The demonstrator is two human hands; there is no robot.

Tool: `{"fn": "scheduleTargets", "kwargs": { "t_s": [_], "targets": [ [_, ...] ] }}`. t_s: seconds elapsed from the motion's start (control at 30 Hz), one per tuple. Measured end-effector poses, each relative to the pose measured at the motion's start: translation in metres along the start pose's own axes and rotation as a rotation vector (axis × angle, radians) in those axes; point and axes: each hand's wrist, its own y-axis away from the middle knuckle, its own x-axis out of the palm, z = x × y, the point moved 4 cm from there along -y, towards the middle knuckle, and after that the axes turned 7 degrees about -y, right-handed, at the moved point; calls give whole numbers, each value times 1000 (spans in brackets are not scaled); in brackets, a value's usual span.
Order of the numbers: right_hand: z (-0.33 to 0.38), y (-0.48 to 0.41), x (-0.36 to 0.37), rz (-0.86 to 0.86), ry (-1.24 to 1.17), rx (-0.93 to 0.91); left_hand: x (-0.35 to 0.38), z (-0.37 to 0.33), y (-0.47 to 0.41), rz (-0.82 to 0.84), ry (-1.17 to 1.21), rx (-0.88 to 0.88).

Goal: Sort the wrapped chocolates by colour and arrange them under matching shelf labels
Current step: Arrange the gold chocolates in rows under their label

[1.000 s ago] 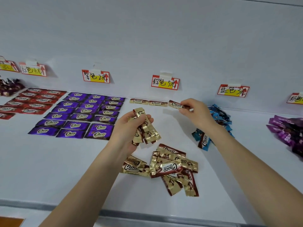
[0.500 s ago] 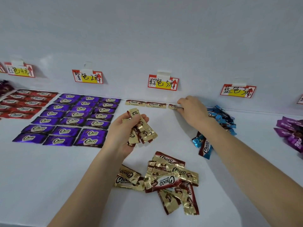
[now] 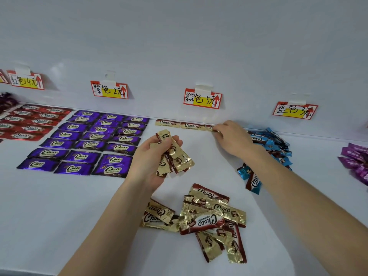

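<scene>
Head: gold chocolate (image 3: 209,127) under right grip (image 3: 233,139)

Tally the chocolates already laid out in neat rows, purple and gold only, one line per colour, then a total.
Purple chocolates: 21
Gold chocolates: 3, the third partly under the right hand
Total: 24

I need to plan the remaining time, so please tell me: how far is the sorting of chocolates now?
Looks done: red chocolates and purple chocolates lie in neat rows. In hand: two gold chocolates lie under a label; the right hand holds a third gold chocolate beside them, the left hand grips a gold bunch. Left: the loose gold pile, the blue heap and the magenta heap.
</scene>
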Motion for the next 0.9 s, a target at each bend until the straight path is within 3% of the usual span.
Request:
{"fn": "scheduleTargets", "kwargs": {
  "t_s": [0.13, 0.23, 0.3, 0.43, 0.7, 0.9],
  "targets": [
    [14, 10, -15, -46, -88, -9, 3, -3, 4, 10, 23, 32],
    [35, 32, -41, -169, -415, 14, 8, -8, 9, 19, 61, 65],
    [58, 55, -51, -114, -681, 9, 13, -13, 15, 41, 78, 95],
    [99, 93, -55, 35, -944, -35, 20, -20, 34, 119, 132, 162],
    [109, 114, -53, -61, -1209, 69, 0, -20, 70, 56, 17, 210],
    [116, 116, -45, -70, -1540, 221, -9, -12, 83, 43, -131, 187]
  ]
}}
